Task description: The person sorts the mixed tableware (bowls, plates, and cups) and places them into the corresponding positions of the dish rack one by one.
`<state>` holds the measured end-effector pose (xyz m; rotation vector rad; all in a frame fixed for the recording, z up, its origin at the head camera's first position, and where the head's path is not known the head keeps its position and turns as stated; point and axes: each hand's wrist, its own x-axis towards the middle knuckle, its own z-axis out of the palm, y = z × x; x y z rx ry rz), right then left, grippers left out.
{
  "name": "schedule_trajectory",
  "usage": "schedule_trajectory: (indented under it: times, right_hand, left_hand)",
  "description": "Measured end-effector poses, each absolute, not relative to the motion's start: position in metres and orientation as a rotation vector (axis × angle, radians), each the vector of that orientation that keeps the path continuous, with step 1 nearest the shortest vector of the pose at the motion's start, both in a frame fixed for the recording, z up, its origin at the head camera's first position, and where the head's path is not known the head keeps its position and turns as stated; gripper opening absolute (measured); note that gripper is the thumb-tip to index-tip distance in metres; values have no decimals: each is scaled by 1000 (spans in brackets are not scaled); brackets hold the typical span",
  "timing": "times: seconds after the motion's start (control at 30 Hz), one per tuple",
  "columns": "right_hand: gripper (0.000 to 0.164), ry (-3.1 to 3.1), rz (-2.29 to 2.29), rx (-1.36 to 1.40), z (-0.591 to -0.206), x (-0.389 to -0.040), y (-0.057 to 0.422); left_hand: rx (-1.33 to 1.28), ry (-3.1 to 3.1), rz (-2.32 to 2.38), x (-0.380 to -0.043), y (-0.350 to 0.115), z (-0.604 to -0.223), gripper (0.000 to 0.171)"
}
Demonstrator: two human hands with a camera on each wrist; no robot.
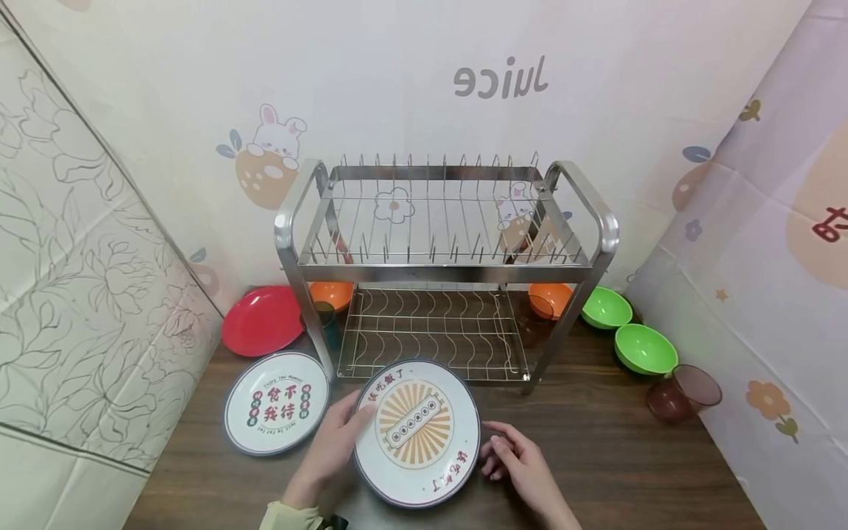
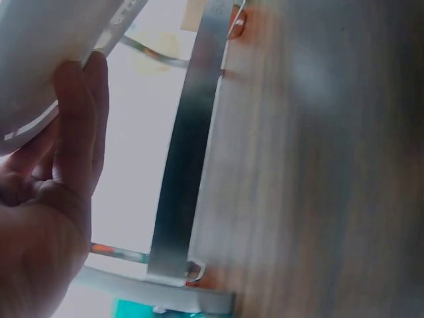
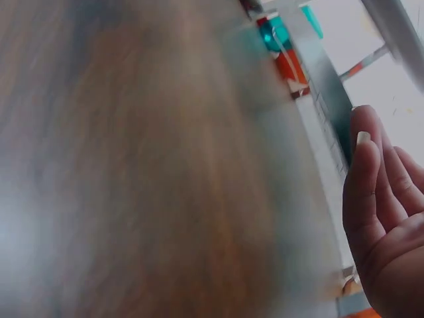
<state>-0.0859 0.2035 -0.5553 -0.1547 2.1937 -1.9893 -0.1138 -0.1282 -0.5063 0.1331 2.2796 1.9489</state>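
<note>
A white plate (image 1: 417, 412) with a dark rim and an orange sunburst print is tilted in front of the rack. My left hand (image 1: 336, 438) grips its left edge, thumb on the top face. In the left wrist view, the fingers (image 2: 79, 126) lie against the pale underside of the plate (image 2: 40, 59). My right hand (image 1: 520, 464) is beside the plate's right edge, fingers loosely bent and holding nothing; in the right wrist view its fingers (image 3: 364, 185) show nothing between them. A second white plate (image 1: 277, 403) with red characters lies at the left.
A two-tier metal dish rack (image 1: 444, 274) stands at the back. On its left is a red plate (image 1: 263, 321). Orange bowls (image 1: 331, 294) sit behind its legs. Two green bowls (image 1: 645, 349) and a tipped purple-brown cup (image 1: 682, 394) are at the right, near the wall.
</note>
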Motion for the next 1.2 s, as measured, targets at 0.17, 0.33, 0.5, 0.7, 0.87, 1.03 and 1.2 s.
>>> schedule_trajectory:
  times: [0.17, 0.33, 0.5, 0.7, 0.87, 1.03, 1.2]
  right_hand:
    - [39, 2205, -1981, -46, -567, -89, 213]
    - [41, 2211, -1969, -58, -577, -91, 221]
    - [44, 2173, -1958, -38, -579, -92, 225]
    - [44, 2181, -1886, -133, -577, -92, 229]
    - [43, 2128, -1794, -202, -572, -93, 235]
    - [44, 2031, -1748, -260, -567, -97, 238]
    - [43, 1969, -1743, -275, -566, -99, 241]
  left_hand:
    - [113, 2230, 2037, -114, -142, -491, 36]
    - [175, 2293, 2111, -110, -154, -474, 35]
    - [261, 2409, 2168, -106, -162, -451, 34]
    - [539, 2478, 2330, -102, -173, -421, 30]
    - [843, 2354, 2650, -105, -178, -397, 30]
    - [985, 2201, 2964, -110, -184, -375, 33]
    - [1002, 2108, 3123, -117, -191, -357, 40]
